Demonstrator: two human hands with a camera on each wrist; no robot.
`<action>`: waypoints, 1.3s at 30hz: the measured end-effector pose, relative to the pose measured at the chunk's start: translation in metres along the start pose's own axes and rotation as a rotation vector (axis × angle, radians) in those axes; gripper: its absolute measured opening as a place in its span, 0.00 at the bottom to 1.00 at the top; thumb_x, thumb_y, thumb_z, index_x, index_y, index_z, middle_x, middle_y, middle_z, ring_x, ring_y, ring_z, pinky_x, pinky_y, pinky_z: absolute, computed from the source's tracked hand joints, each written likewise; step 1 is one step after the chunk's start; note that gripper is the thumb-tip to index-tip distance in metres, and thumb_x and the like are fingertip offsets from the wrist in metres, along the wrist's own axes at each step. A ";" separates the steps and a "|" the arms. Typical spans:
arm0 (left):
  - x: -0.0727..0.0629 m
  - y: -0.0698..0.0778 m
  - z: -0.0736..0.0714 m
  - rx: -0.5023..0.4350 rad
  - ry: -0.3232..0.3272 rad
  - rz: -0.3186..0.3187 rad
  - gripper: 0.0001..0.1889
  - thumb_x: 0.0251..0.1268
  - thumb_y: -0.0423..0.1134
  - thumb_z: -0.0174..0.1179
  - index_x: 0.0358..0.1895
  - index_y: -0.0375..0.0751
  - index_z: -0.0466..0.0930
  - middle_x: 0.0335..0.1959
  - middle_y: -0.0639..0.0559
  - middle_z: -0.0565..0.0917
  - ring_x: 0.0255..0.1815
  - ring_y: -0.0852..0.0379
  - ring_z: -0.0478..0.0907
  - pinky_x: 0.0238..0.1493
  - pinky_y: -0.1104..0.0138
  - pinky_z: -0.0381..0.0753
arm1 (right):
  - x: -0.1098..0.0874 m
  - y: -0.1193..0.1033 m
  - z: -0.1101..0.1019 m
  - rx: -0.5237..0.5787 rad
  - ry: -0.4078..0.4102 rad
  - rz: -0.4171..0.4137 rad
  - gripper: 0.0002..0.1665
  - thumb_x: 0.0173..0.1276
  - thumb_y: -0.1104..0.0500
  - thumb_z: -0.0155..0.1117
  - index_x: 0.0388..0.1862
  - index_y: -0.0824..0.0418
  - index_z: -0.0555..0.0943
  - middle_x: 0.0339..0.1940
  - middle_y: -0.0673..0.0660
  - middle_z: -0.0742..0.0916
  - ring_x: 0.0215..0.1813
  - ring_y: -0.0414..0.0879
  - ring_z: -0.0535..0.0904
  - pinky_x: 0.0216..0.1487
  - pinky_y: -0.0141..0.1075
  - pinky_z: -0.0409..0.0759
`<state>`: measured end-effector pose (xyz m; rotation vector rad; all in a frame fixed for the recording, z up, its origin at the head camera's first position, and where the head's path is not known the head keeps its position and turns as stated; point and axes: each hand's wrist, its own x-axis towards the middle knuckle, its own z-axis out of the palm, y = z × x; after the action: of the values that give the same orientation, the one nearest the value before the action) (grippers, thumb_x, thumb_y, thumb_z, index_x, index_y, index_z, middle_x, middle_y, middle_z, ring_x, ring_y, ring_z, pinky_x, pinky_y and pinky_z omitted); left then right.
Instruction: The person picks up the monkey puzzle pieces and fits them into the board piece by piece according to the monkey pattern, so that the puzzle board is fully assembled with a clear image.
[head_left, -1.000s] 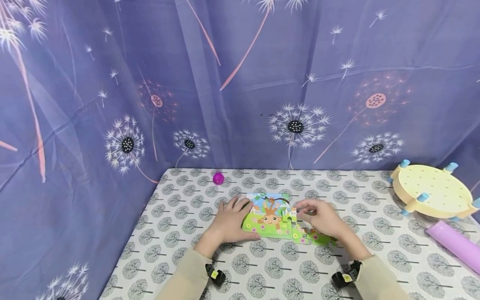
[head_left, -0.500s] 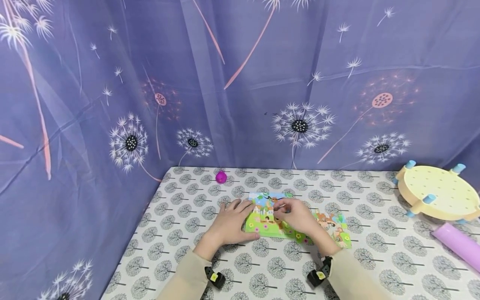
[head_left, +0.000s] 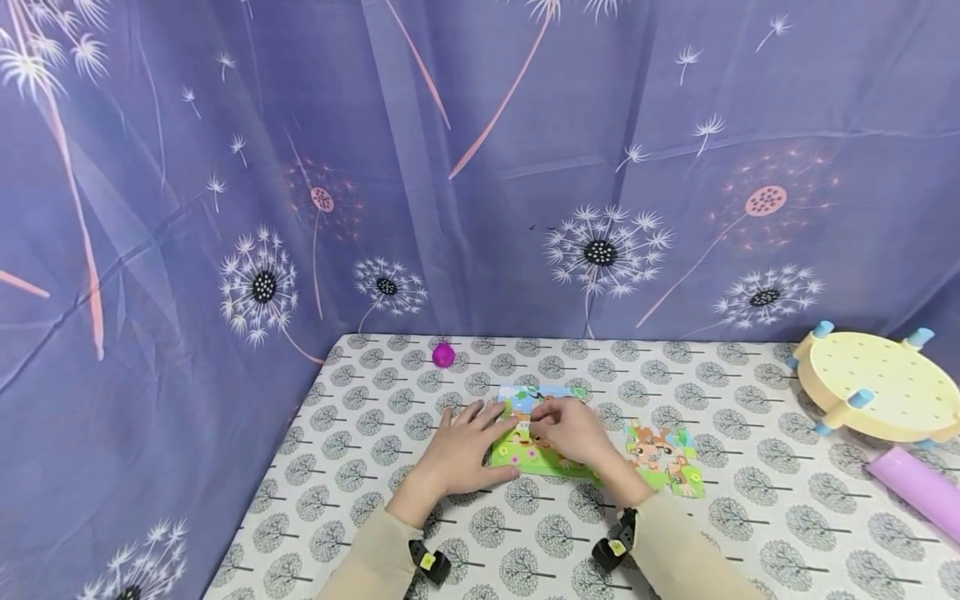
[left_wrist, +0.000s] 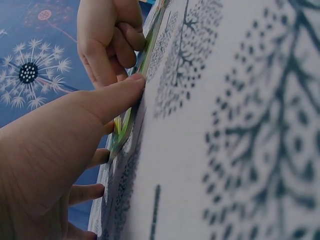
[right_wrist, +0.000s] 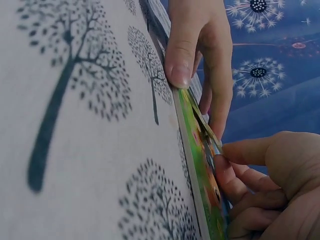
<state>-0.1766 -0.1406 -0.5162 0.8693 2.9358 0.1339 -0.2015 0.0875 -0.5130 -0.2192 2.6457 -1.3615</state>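
Leftward from the right edge of the picture board [head_left: 536, 465], the right hand [head_left: 573, 429] has carried a thin puzzle piece [right_wrist: 206, 125] over the board's left half since the earlier frame. Its grip is nearly closed, thumb and fingertips pinching the piece at one edge, so that it leans over the board; whether its lower edge touches cannot be told. The left hand [head_left: 461, 450] lies with fingers spread, thumb at the board's near edge, pinching nothing. A tilted piece could catch on its neighbours or go in turned if pressed from one edge only; a slackening left hand could let the board slide. Loose pieces [head_left: 652, 454] lie just right of the board on the worktop [head_left: 555, 575], near enough for the right forearm to nudge.
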 end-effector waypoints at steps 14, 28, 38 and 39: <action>0.000 0.000 -0.002 -0.026 0.001 -0.014 0.47 0.66 0.78 0.49 0.83 0.59 0.59 0.84 0.55 0.57 0.82 0.42 0.54 0.72 0.28 0.55 | 0.002 -0.002 0.008 -0.147 0.066 -0.060 0.05 0.66 0.57 0.75 0.40 0.53 0.92 0.31 0.45 0.89 0.31 0.38 0.81 0.44 0.44 0.84; 0.001 0.003 -0.004 -0.007 -0.004 -0.019 0.47 0.66 0.78 0.50 0.83 0.57 0.59 0.84 0.55 0.58 0.81 0.41 0.56 0.71 0.27 0.56 | 0.001 -0.002 0.008 -0.209 0.057 -0.104 0.04 0.66 0.58 0.75 0.40 0.54 0.92 0.30 0.43 0.89 0.30 0.37 0.81 0.40 0.42 0.84; 0.002 0.013 -0.002 0.011 -0.011 -0.028 0.48 0.69 0.76 0.48 0.83 0.51 0.58 0.84 0.56 0.58 0.82 0.42 0.55 0.71 0.27 0.55 | 0.001 0.000 0.008 -0.200 0.044 -0.102 0.05 0.66 0.59 0.75 0.40 0.54 0.92 0.29 0.42 0.88 0.29 0.36 0.80 0.40 0.41 0.83; 0.002 0.014 -0.002 0.019 -0.010 -0.026 0.47 0.69 0.76 0.47 0.83 0.52 0.58 0.84 0.55 0.58 0.82 0.42 0.55 0.71 0.27 0.56 | 0.001 0.000 0.007 -0.195 0.043 -0.101 0.05 0.66 0.60 0.74 0.40 0.54 0.92 0.28 0.42 0.87 0.29 0.36 0.79 0.39 0.41 0.83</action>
<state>-0.1708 -0.1285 -0.5131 0.8313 2.9426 0.0996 -0.2007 0.0818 -0.5170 -0.3558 2.8398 -1.1455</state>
